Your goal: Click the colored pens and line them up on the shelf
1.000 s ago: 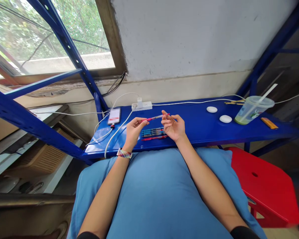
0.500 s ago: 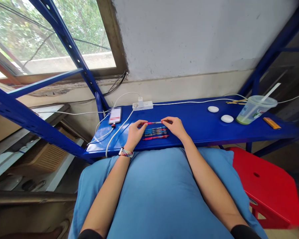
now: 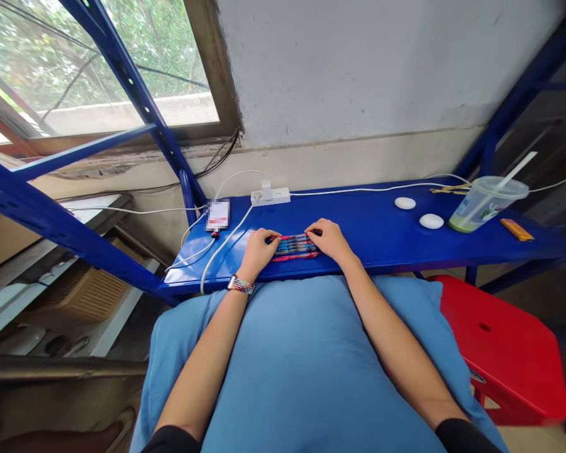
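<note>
Left hand (image 3: pixel 259 251) and right hand (image 3: pixel 329 240), fingers nearly closed, pinch one pink pen (image 3: pixel 292 237). Toward six o'clock lies a second pink pen (image 3: pixel 295 257).

Head camera above blue desk (image 3: pixel 370 229), facing forward, down

Pens (image 3: pixel 296 246): some left ends covered by the left hand (image 3: pixel 260 248); top one's right tip lost in the right hand (image 3: pixel 329 239); count too fine to tell.
Phone-like device (image 3: pixel 219 214): blurred into blocks.
Cup (image 3: pixel 488 202): print too small to read.
Pillow (image 3: pixel 287 365): cut off at the bottom edge.
Red stool (image 3: pixel 509 358): left part hidden behind the pillow.
Window (image 3: pixel 170 63): cut off top and left.
</note>
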{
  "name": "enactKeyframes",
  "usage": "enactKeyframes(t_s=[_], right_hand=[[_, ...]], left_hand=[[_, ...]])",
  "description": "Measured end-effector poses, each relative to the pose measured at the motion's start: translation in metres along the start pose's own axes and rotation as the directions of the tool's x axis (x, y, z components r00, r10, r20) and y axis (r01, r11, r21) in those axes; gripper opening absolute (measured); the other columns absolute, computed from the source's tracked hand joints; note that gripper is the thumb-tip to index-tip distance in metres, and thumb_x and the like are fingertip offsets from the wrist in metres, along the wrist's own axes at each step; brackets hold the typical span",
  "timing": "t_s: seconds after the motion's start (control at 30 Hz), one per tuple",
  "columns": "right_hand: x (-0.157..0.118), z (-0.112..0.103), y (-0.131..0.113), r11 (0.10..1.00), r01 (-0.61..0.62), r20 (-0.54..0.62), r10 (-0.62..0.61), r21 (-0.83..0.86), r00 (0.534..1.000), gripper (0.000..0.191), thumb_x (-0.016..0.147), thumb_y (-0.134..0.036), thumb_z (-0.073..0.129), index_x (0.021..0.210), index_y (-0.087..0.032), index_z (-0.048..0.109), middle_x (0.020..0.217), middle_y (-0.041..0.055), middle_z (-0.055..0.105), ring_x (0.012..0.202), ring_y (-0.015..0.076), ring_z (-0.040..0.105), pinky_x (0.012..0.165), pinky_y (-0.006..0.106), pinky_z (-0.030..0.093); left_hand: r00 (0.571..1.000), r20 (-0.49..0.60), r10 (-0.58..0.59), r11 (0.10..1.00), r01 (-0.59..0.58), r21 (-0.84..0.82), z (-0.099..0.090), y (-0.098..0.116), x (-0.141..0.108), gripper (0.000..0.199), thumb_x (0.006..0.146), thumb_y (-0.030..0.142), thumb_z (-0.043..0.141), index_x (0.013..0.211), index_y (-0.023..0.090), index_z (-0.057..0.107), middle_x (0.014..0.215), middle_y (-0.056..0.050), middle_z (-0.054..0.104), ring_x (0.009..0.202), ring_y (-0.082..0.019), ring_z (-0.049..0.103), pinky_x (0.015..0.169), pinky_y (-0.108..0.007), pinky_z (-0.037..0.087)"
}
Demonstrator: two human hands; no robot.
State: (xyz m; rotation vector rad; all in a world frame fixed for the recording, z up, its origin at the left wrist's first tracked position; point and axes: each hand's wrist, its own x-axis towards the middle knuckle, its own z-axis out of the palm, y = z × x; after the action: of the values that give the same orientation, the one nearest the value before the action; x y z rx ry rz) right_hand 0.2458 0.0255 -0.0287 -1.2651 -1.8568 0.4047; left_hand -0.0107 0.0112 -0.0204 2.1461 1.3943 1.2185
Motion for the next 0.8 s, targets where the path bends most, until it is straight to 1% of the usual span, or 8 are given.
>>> enactKeyframes(t_s=[0.1,0.17,0.3,0.53,0.73,0.8], right_hand=[[0.000,0.000,-0.001,1.000,-0.012,-0.006,0.012,0.013,1.000,0.021,0.095,-0.014,0.069,0.090,-0.025,0.087,0.097,0.0090,0.076,0.094,0.0267,0.070,0.091,0.041,0.054],[0.000,0.000,-0.001,1.000,-0.017,-0.008,0.017,0.016,1.000,0.023,0.094,-0.012,0.068,0.090,-0.025,0.087,0.098,0.0087,0.077,0.095,0.0265,0.071,0.092,0.041,0.055],[0.000,0.000,-0.002,1.000,-0.019,-0.005,0.019,0.018,1.000,0.024,0.092,-0.011,0.067,0.090,-0.024,0.086,0.099,0.0085,0.078,0.094,0.0263,0.072,0.091,0.041,0.056],[-0.001,-0.002,-0.005,0.999,-0.039,0.000,0.039,0.023,0.999,0.022,0.089,-0.010,0.069,0.088,-0.024,0.086,0.098,0.0086,0.078,0.092,0.0256,0.072,0.089,0.039,0.057],[-0.002,-0.005,-0.010,0.998,-0.063,0.024,0.064,-0.020,0.998,0.023,0.090,-0.008,0.068,0.090,-0.022,0.086,0.097,0.0074,0.077,0.092,0.0239,0.073,0.086,0.036,0.057],[-0.002,-0.005,-0.011,0.997,-0.068,0.031,0.069,-0.023,0.997,0.022,0.090,-0.008,0.068,0.090,-0.022,0.086,0.097,0.0076,0.077,0.091,0.0238,0.073,0.086,0.036,0.057]], left_hand=[[1.000,-0.003,-0.007,1.000,0.007,0.006,0.001,-0.001,0.000,0.025,0.091,0.019,0.066,0.097,0.027,0.089,0.098,-0.010,0.083,0.097,-0.031,0.071,0.097,-0.048,0.053],[1.000,0.005,-0.009,1.000,0.009,0.020,0.000,-0.001,0.000,0.027,0.091,0.018,0.065,0.098,0.027,0.089,0.100,-0.010,0.083,0.097,-0.031,0.071,0.098,-0.048,0.053],[1.000,0.015,0.017,0.999,-0.017,0.041,0.001,-0.001,0.000,0.026,0.091,0.019,0.064,0.095,0.027,0.088,0.094,-0.009,0.082,0.092,-0.030,0.069,0.097,-0.048,0.051],[0.999,0.006,0.034,0.998,-0.034,0.044,0.002,0.000,0.000,0.026,0.087,0.013,0.064,0.089,0.027,0.086,0.089,-0.006,0.080,0.089,-0.028,0.067,0.096,-0.045,0.050],[0.998,0.070,-0.002,0.990,-0.008,0.141,-0.001,0.003,-0.001,0.026,0.094,0.015,0.060,0.095,0.025,0.084,0.098,-0.005,0.082,0.098,-0.027,0.071,0.099,-0.044,0.049],[0.998,0.069,-0.007,0.988,-0.003,0.153,-0.001,0.004,-0.001,0.026,0.095,0.015,0.060,0.096,0.024,0.084,0.099,-0.006,0.082,0.099,-0.028,0.071,0.099,-0.045,0.049]])
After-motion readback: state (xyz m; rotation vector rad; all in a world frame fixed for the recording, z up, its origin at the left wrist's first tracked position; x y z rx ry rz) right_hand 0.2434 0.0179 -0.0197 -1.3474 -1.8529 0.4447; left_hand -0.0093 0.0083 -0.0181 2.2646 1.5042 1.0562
